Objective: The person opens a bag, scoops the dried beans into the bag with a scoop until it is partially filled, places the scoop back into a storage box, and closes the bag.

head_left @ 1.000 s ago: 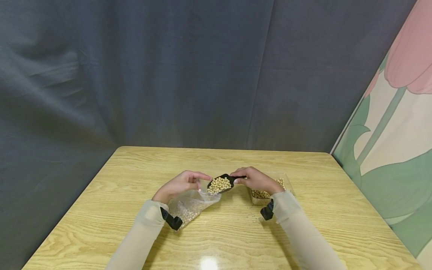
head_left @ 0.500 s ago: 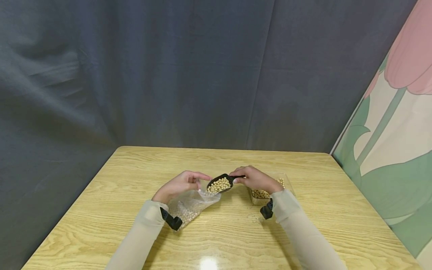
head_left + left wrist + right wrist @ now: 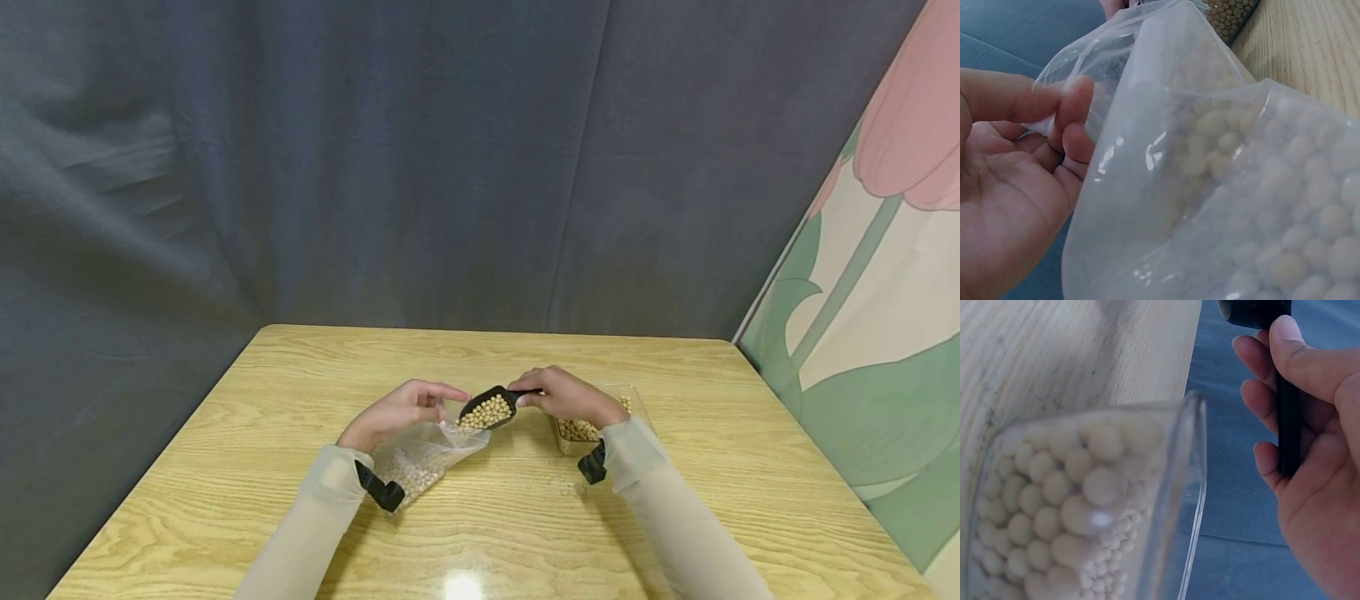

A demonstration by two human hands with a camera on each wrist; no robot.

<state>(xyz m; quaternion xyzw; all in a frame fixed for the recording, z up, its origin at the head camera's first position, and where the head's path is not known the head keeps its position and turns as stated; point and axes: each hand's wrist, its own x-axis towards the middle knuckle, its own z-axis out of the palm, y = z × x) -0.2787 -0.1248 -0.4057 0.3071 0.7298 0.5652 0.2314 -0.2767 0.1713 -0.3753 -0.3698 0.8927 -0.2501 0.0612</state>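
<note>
My left hand pinches the rim of a clear plastic bag, holding its mouth up. Pale round beans fill the bag's lower part, seen close through the film of the bag in the left wrist view. With my right hand I grip the handle of a black scoop; thumb and curled fingers wrap the handle in the right wrist view. Yellowish beans lie in the scoop, whose front end tips down at the bag's mouth. Where the scoop's lip meets the film is hard to make out.
Below my right wrist a clear box of beans stands on the wooden table. Something small and clear lies in front of it. A dark curtain hangs behind; a flowered panel borders the right.
My right hand has shifted slightly left and up, tilting the scoop more toward the bag. The beans have slid toward its front end and look fewer. My left hand holds its place.
</note>
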